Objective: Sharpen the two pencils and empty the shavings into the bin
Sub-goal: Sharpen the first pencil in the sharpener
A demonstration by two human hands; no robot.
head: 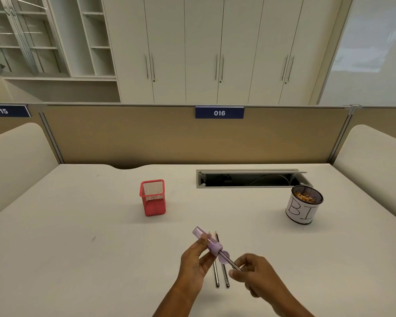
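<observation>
Two pencils point(217, 274) lie side by side on the tabletop point(78, 236) under the hands, points away from the person. A third pencil point(231, 262) is pinched in the grip of the right hand point(254, 276), its tip pushed into the lilac sharpener point(207, 241), whose clear tube is held in the left hand point(192, 264). Sharpening is judged the step in hand — twisting is called for next, then a carry to the bin point(303, 209), well apart at the right and holding shavings. What may be a lilac cap point(224, 260) lies beneath. A red mesh holder point(153, 199) stands further back; a tan partition point(146, 138) and white cupboards point(220, 53) are seen behind.
</observation>
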